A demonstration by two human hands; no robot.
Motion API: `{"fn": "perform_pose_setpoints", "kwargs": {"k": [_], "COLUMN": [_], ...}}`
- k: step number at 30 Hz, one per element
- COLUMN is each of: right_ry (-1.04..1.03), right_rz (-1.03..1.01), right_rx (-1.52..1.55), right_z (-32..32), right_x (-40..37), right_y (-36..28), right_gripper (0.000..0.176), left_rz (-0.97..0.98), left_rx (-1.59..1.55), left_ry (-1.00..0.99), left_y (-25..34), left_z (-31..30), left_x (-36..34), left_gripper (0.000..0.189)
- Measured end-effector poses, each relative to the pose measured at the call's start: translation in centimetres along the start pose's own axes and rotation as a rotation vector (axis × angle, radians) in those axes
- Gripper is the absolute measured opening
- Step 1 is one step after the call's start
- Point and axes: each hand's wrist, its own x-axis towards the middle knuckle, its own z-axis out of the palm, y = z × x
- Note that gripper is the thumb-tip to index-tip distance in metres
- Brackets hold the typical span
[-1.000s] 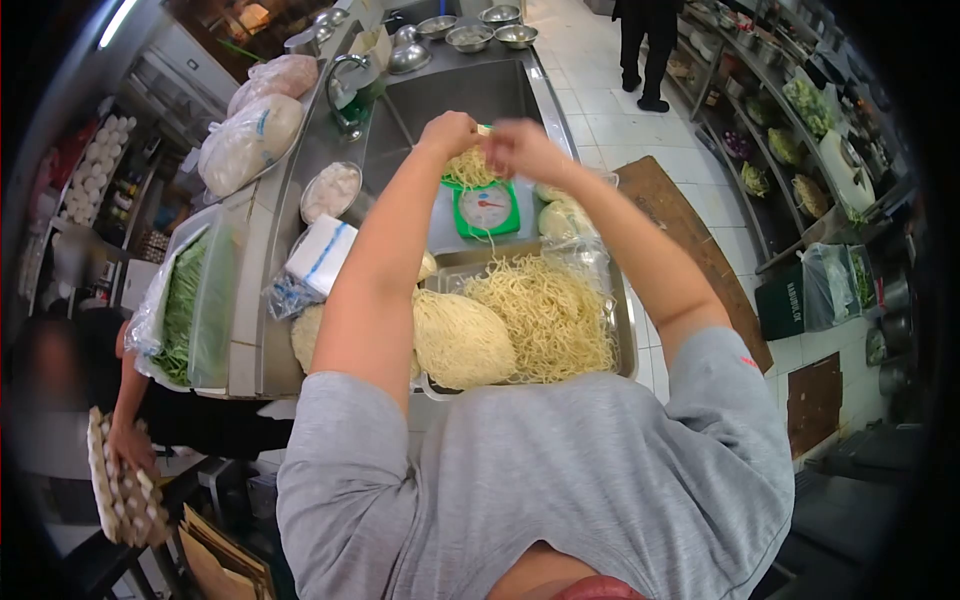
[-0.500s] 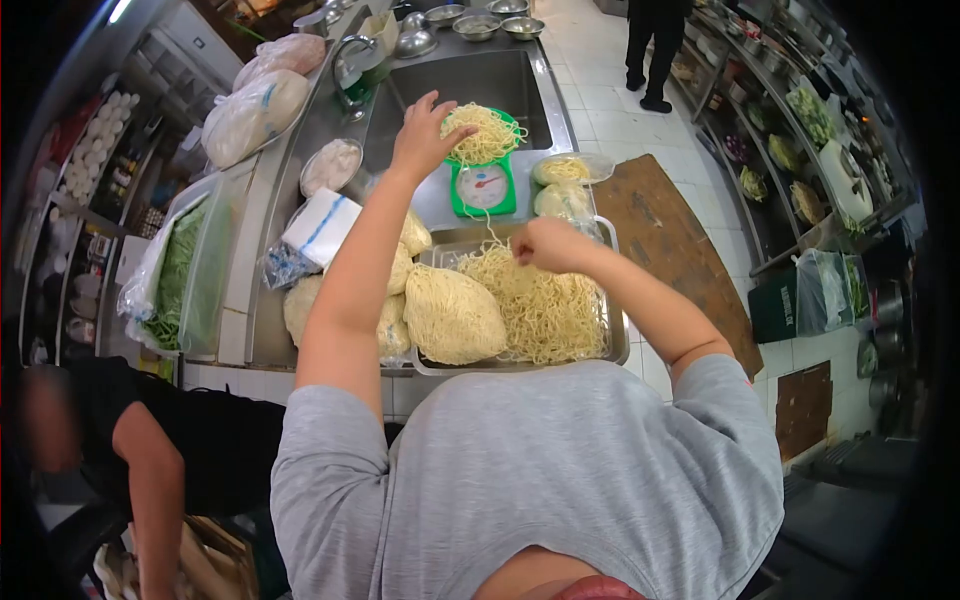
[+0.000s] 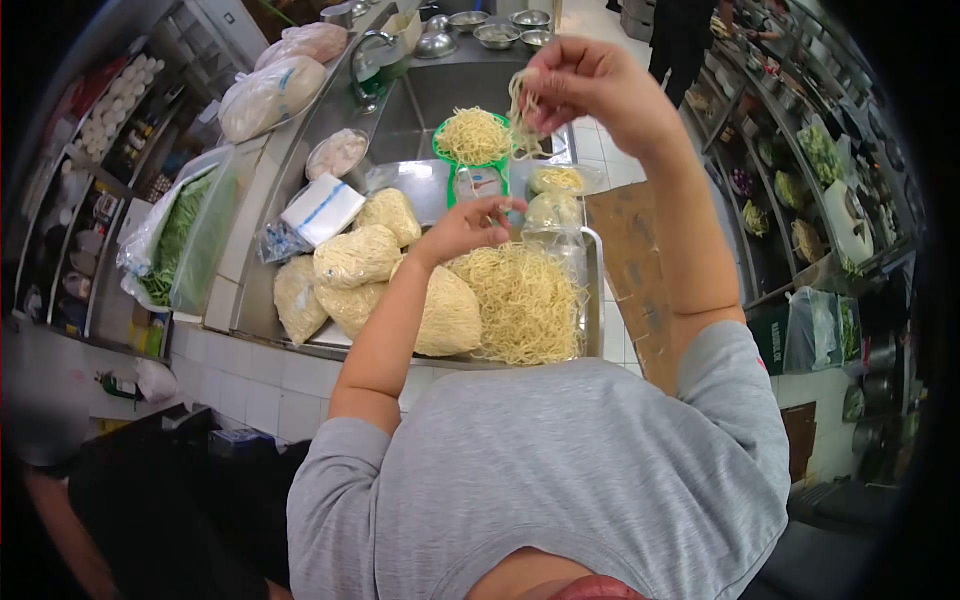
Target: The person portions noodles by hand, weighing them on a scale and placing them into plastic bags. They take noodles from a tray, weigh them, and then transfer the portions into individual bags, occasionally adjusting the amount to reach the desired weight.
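Head cam, right hand point(image 3: 590, 90) at 1 o'clock pinched some noodle strands point(image 3: 521, 118), left hand point(image 3: 468, 230) was kinda half-curled, couldn't tell if gripping, noodle heap point(image 3: 472, 137) sat on the green dial scale point(image 3: 478, 183) at 12, loose noodles point(image 3: 527, 300) lay in the metal tray point(image 3: 599, 290).

Steel counter point(image 3: 430, 185), green scale point(image 3: 478, 182), noodle tray point(image 3: 598, 300)

White tiled floor point(image 3: 595, 20), laden shelves point(image 3: 770, 262)

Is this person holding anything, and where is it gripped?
A few noodle strands, held near their upper part in the right hand, with lower ends hanging loose. The left hand appears to hold nothing.
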Motion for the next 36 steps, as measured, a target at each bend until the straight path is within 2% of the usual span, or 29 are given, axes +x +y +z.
{"fn": "perform_pose_setpoints", "kwargs": {"k": [1, 2, 3, 5, 6, 9, 12, 15, 17, 18, 19, 21, 22, 25, 27, 30, 33, 34, 36], "right_ry": [0.014, -0.011, -0.049, 0.090, 0.112, 0.157, 0.167, 0.228, 0.281, 0.290, 0.298, 0.335, 0.351, 0.364, 0.258, 0.391, 0.383, 0.308, 0.159], "right_rz": [-0.063, -0.089, -0.136, -0.083, -0.084, -0.046, -0.024, -0.003, 0.010, 0.015, 0.016, 0.092, 0.092, 0.211, 0.305, 0.300, 0.425, 0.488, 0.549], "right_rx": [0.013, 0.054, 0.049, 0.125, 0.110, 0.193, 0.148, 0.181, 0.145, 0.126, 0.105, 0.089, 0.032, -0.062, -0.294, -0.535, -0.263, -0.326, -0.363], "right_z": [-0.3, -0.7, -1.0, -0.8, -1.0, -1.0, -0.7, -0.6, -0.3, -0.3, -0.2, 0.2, 0.6, 0.8, 0.8, 1.2, 2.5, 3.2, 5.1], "right_x": [0.2, 0.6, 1.2, 2.0, 2.8, 4.8, 6.8, 9.5, 11.3, 12.3, 13.2, 14.4, 14.9, 16.7, 15.8, 13.5, 9.5, 8.0, 4.9], "right_y": [-1.0, -2.1, -3.1, -5.2, -5.4, -5.6, -4.9, -2.6, -0.5, 1.0, 2.4, 5.7, 7.6, 15.5, 18.6, 20.5, 19.2, 19.0, 19.6], "right_gripper": [0.016, 0.015, 0.016, 0.005, 0.013, 0.012, 0.012, 0.012, 0.013, 0.013, 0.014, 0.011, 0.012, 0.015, 0.021, 0.026, 0.029, 0.031, 0.031], "left_rz": [-0.027, 0.031, -0.009, -0.101, -0.162, -0.452, -0.237, -0.045, 0.001, -0.052, -0.109, -0.365, -0.326, -0.317, -0.310, -0.255, -0.108, -0.041, -0.135], "left_rx": [0.008, -0.009, 0.063, 0.207, 0.235, 0.374, 0.407, 0.432, 0.247, 0.192, 0.142, 0.119, 0.091, 0.020, -0.003, 0.040, -0.252, -0.410, -0.494], "left_ry": [-0.052, -0.022, -0.007, 0.025, 0.064, 0.403, 0.966, 1.117, 1.015, 0.919, 0.823, 0.546, 0.537, 0.562, 0.558, 0.487, 0.347, 0.274, 0.359], "left_y": [0.2, 0.3, 0.4, 0.3, -0.6, -4.3, -6.4, -12.3, -16.5, -16.8, -17.0, -15.1, -14.0, -12.2, -8.5, -3.0, -0.4, 0.1, 3.3], "left_z": [0.8, 2.1, 3.1, 4.3, 4.2, 1.6, -1.2, -4.2, -4.4, -4.5, -4.7, -4.4, -4.0, -4.8, -5.4, -7.6, -11.6, -13.2, -14.9], "left_x": [-0.2, -0.2, -0.4, -0.8, -1.0, -0.3, 1.5, 4.6, 6.0, 6.2, 6.4, 5.5, 5.0, 4.8, 4.4, 4.9, 7.4, 8.7, 10.9], "left_gripper": [0.045, 0.046, 0.047, 0.051, 0.049, 0.066, 0.066, 0.065, 0.057, 0.053, 0.050, 0.043, 0.023, 0.024, 0.025, 0.023, 0.021, 0.021, 0.017]}}
